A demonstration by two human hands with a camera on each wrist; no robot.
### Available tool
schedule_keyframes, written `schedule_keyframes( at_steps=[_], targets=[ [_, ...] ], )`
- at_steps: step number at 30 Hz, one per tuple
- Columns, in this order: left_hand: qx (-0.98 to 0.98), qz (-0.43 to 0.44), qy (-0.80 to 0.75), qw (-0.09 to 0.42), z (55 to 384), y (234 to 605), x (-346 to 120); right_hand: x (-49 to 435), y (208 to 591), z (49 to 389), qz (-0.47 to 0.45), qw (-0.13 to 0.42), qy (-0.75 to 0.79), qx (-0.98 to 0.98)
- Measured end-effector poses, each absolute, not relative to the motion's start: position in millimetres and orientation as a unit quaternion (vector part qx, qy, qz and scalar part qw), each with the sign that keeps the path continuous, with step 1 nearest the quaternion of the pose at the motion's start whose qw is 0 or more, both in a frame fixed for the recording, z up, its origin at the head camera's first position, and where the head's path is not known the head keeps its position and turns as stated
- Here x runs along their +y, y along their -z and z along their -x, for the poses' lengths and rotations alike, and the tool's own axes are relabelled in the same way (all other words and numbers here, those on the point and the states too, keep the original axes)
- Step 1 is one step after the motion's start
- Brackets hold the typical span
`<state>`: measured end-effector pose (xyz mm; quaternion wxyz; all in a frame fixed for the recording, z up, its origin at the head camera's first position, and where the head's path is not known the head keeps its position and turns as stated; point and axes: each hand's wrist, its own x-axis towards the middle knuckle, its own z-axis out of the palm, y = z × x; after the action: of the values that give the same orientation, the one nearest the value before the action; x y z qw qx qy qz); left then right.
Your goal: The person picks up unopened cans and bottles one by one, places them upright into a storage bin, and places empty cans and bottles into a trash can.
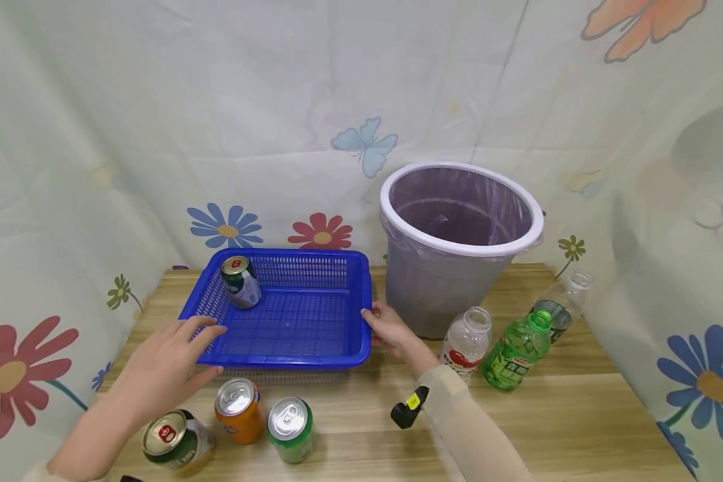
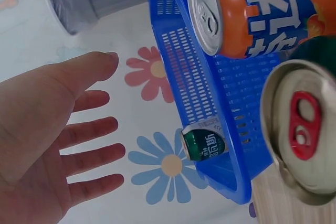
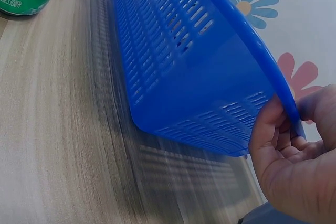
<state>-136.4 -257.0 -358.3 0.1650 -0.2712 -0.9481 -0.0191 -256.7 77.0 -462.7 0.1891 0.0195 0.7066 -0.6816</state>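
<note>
A blue plastic basket (image 1: 361, 328) stands on the wooden table, with a green-and-white can (image 1: 241, 284) in its back left corner. My right hand (image 1: 388, 327) pinches the basket's right rim between thumb and fingers, as the right wrist view shows closely. With fingers spread, my left hand (image 1: 165, 355) hovers over the basket's front left corner and holds nothing. Below it on the table stand a dark green can with a red tab (image 1: 177, 438), an orange can (image 1: 239, 410) and a green can (image 1: 291, 430), all in front of the basket.
Behind my right hand rises a grey bin (image 1: 440, 288) lined with a clear bag. Right of my forearm stand a clear bottle with a red label (image 1: 465, 343), a green bottle (image 1: 516, 351) and another clear bottle (image 1: 561, 301). A flowered curtain (image 1: 265, 181) encloses the table (image 1: 554, 422).
</note>
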Motion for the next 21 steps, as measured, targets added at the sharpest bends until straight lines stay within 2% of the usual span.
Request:
schedule_keyframes(
  at_steps=[4,11,21],
  targets=[
    [-0.956,0.252,0.027,0.148,125.1,362.5,-260.5,76.9,463.0,256.5,-0.022,0.189,0.682,0.706],
    [-0.959,0.236,0.032,0.156,109.6,375.4,-263.7,77.8,465.1,259.4,-0.023,0.191,0.687,0.701],
    [-0.969,0.202,0.034,0.134,92.4,393.1,-263.3,77.1,464.7,258.1,-0.028,0.189,0.684,0.704]
  ],
)
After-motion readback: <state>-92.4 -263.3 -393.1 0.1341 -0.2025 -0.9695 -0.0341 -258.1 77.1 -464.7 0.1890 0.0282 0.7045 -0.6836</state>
